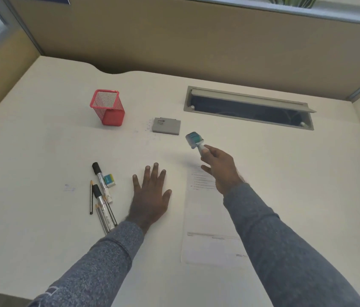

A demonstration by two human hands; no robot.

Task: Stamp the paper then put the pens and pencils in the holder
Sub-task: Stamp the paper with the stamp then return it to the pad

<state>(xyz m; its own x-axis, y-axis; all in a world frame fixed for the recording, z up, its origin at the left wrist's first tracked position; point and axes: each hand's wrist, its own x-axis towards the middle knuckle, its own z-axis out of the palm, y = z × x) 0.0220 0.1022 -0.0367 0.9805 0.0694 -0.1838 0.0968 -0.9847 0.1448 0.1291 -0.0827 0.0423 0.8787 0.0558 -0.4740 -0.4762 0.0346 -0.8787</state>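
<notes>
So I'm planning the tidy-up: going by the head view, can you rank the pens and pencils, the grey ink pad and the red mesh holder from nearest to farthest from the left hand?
From the left hand, flat on the desk:
1. Pens and pencils, just to its left.
2. Grey ink pad, farther back, slightly right.
3. Red mesh holder, back left, farthest.

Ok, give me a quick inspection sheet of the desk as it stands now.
Surface: pale desk, faint ink marks.
Job's things: paper flat under the right arm; stamp raised above the desk; grey ink pad closed; markers and pencils loose in a heap; red mesh holder upright, looks empty.
Clutter: small blue-green box by the markers.
Grips: right hand holds the stamp handle; left hand flat, open.
Cables: dark cable tray slot, lid open.
Surroundings: tan partition.
</notes>
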